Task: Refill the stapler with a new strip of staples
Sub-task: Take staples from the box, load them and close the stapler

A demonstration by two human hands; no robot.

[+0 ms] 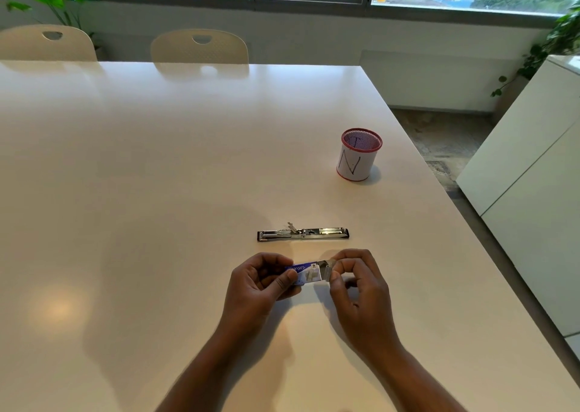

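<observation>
The stapler (303, 233) lies unfolded flat on the white table (157, 176), its metal magazine channel facing up. Just in front of it, above the table, my left hand (262, 283) grips a small blue and white staple box (303, 272) by its left end. My right hand (357, 281) pinches the box's grey end flap (326, 270), which is folded outward at the right end. Any staple strip inside the box is hidden.
A red mesh pen cup (358, 154) wrapped in white paper marked "N" stands further back to the right. The table's right edge runs close by, with a white cabinet (533, 191) beyond it. Two cream chairs (199, 47) stand at the far side.
</observation>
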